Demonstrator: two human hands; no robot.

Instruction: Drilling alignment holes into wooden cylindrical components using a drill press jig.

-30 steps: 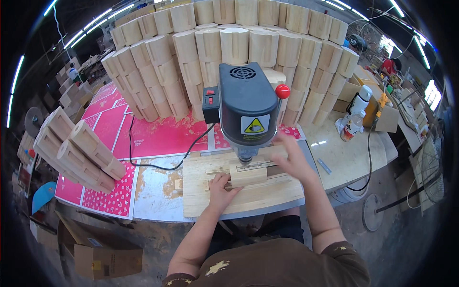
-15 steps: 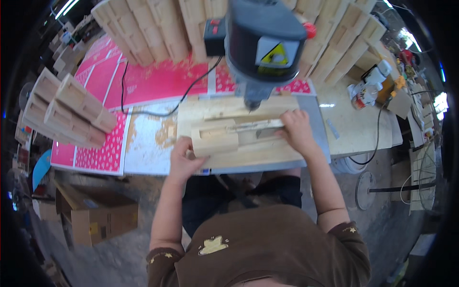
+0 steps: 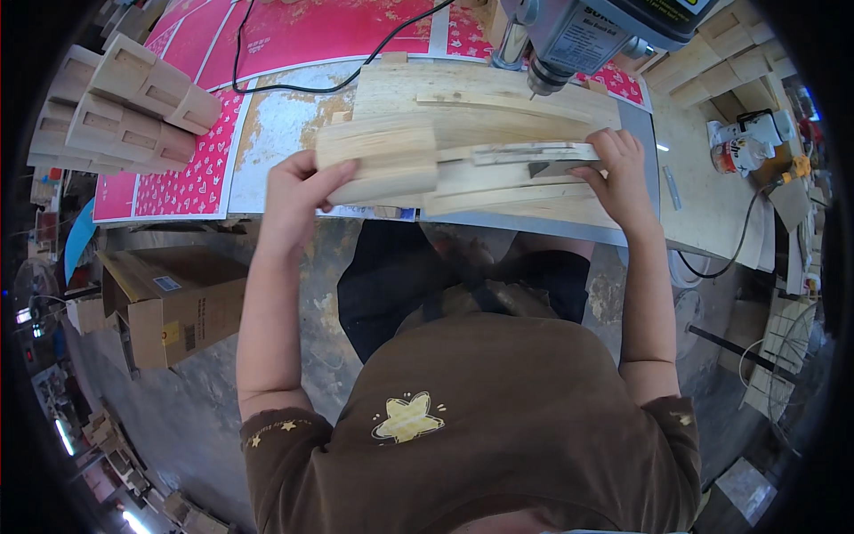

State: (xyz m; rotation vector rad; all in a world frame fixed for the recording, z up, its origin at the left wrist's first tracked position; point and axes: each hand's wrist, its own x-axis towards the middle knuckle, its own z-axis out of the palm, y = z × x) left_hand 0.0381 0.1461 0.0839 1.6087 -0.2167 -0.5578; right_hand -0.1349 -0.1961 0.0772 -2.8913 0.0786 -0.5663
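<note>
My left hand grips the left end of a pale wooden block, thumb over its near face. The block's smooth, grained side shows, slightly blurred, and its right end meets the wooden jig on the bench. My right hand is closed round the right end of a narrow, worn wooden strip on that jig. A dark flat wedge-shaped piece sits by the right fingers. Beyond the jig hangs the drill press chuck with a thin bit, apart from the block.
Recessed wooden pieces are stacked at the left, and more wooden pieces stand at the far right. A black cable crosses the pink sheeting. At the right are a plastic bottle and a cardboard box lies lower left.
My left hand has turned the block so its recessed face no longer shows. My right hand stays at the strip's end. The whole view has shifted, bringing the drill press toward the upper right.
</note>
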